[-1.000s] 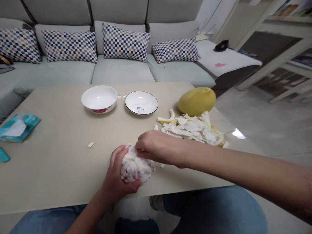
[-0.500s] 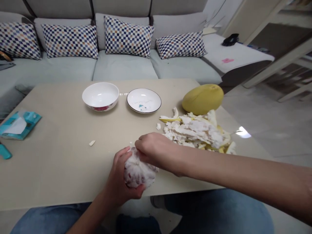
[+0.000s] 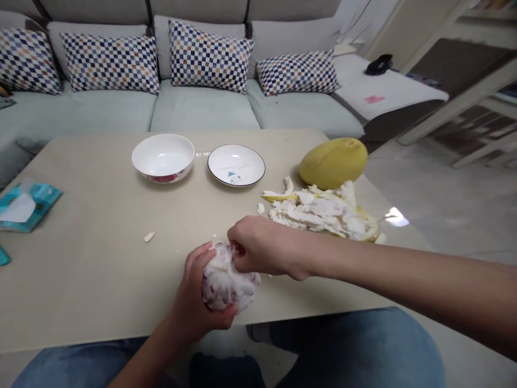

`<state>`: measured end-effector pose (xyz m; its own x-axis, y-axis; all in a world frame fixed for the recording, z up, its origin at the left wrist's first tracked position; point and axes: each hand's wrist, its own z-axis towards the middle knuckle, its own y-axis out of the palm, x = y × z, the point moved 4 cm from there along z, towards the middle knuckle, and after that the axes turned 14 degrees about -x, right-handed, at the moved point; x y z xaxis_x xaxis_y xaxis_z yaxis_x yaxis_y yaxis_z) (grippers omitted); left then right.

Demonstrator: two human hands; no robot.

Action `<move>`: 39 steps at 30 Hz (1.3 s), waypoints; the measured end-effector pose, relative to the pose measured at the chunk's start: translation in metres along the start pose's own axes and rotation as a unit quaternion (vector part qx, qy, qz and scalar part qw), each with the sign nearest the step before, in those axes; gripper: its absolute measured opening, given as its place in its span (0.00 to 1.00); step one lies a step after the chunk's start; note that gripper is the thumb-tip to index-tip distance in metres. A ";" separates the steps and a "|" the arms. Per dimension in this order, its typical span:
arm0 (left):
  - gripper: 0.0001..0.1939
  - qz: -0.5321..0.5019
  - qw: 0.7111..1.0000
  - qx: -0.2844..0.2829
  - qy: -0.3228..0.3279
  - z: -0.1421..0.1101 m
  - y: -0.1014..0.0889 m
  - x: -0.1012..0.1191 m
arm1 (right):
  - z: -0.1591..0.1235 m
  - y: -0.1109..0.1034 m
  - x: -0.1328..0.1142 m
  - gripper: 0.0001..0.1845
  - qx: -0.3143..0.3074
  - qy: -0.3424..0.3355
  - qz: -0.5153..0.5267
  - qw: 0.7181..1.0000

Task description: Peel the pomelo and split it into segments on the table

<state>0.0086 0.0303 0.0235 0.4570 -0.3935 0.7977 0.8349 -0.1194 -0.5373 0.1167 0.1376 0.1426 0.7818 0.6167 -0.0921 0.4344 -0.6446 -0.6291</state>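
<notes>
**At near centre: peeled fruit braced in the left hand, worked by the right**

At the near edge of the table (image 3: 97, 269), the curled right hand (image 3: 262, 245) has turned slightly compared with the preceding view, exposing the hollow inside its bent fingers. The peeled fruit (image 3: 229, 288) is whole in outline in both views; no separate segment is seen. The change therefore appears to be a small adjustment of finger angle.

Grip, left hand (image 3: 191, 302): closed on the fruit. Fingers bear on its left and far-left side; the thumb lies along its near side. Grip, right hand: closed in a curl, with its fingertips hidden at the far-right part of the fruit's top. Whether pith or membrane is pinched there cannot be told. The fruit lies between the hands, its pale top facing up and reddish flesh showing through the white covering.

Beyond the hands, a small pale scrap (image 3: 149, 237) lies to the left. To the right, a peel pile (image 3: 323, 213) lies just on the near side of a whole yellow fruit (image 3: 334, 163). At far left, a blue tissue pack (image 3: 43, 200) lies near the table edge.

Farther back, a white bowl (image 3: 163, 156) is left of a dark-rimmed plate (image 3: 242, 156), both upright. Past the table is a sofa (image 3: 202, 110) with checked cushions (image 3: 210, 56).
</notes>
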 end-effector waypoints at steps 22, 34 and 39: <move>0.42 0.036 0.999 0.005 0.017 0.003 -0.002 0.003 | 0.011 0.018 0.033 0.05 -0.054 -0.043 0.344 0.936; 0.43 0.032 0.999 0.004 0.016 0.002 -0.003 -0.001 | -0.002 0.037 0.106 0.10 0.049 -0.116 0.467 0.875; 0.42 0.041 0.999 -0.008 0.017 0.001 -0.003 -0.002 | -0.031 0.041 0.148 0.17 0.206 0.014 0.343 0.916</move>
<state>0.0053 0.0329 0.0236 0.5122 -0.4330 0.7418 0.7905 -0.1000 -0.6042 0.2643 0.1885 0.1270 0.8213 0.1145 -0.5589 -0.3650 -0.6473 -0.6691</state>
